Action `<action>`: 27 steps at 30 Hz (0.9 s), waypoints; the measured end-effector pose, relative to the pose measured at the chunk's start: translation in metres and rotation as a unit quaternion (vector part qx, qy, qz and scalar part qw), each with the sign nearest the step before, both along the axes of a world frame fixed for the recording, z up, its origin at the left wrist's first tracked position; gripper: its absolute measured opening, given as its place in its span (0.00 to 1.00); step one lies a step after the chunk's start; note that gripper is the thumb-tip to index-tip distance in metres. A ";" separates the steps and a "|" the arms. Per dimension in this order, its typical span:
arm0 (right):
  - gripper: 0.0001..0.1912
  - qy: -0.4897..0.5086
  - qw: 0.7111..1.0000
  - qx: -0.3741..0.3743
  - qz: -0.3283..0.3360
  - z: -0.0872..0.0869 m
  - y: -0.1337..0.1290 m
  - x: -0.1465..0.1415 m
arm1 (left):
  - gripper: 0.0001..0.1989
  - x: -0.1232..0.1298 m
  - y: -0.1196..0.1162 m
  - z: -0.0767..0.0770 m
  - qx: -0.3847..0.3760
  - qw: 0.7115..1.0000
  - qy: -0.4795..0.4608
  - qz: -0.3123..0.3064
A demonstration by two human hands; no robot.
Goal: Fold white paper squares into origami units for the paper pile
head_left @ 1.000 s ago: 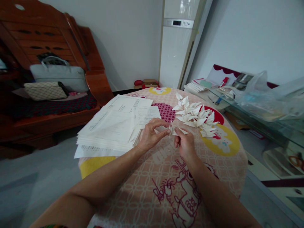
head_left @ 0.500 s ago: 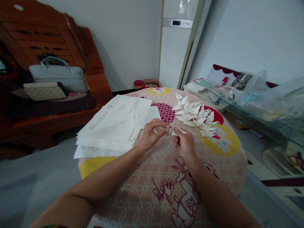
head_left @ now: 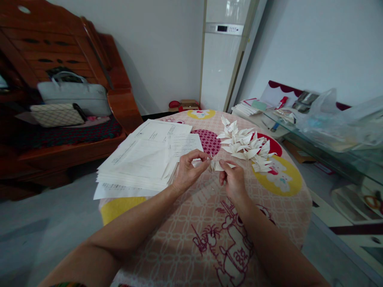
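Note:
Between my two hands is a small folded white paper piece [head_left: 216,165], with pointed ends like the paper cranes close by. My left hand [head_left: 191,167] pinches its left side between thumb and forefinger. On the other side, my right hand [head_left: 233,177] grips the paper with the thumb on top and the fingers curled below. Part of the fold is hidden by the fingers. Several folded white paper cranes [head_left: 247,141] lie in a cluster beyond my right hand. A stack of printed paper sheets [head_left: 140,155] rests to the left of my left hand.
A patterned pink cloth [head_left: 173,231] covers the round table. At right, a glass-topped stand [head_left: 314,143] holds plastic bags [head_left: 332,119] and papers. A wooden bench [head_left: 116,99] with a grey bag [head_left: 74,95] stands at left, and a tall white cabinet unit [head_left: 218,67] at the back.
My left fingertips have shifted slightly left along the folded paper, and the paper's raised point has tilted a little left. My right hand keeps nearly the same place.

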State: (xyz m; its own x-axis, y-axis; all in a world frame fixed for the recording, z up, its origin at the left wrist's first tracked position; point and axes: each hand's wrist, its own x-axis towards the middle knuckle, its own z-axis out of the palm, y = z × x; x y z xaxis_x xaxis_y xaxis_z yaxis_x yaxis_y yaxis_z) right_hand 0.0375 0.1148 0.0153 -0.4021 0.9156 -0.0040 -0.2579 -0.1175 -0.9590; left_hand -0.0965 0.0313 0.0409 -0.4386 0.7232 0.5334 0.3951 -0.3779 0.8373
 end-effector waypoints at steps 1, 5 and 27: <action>0.18 -0.012 0.999 0.018 -0.028 0.001 0.003 0.001 | 0.05 -0.001 0.001 -0.001 -0.004 1.000 -0.009 0.010; 0.18 -0.079 0.951 0.257 -0.153 0.009 0.008 0.011 | 0.06 -0.005 0.004 -0.005 -0.023 0.998 -0.039 0.053; 0.08 -0.204 0.753 0.614 -0.118 0.019 -0.015 0.012 | 0.04 0.018 -0.008 -0.003 -0.010 0.991 0.109 0.075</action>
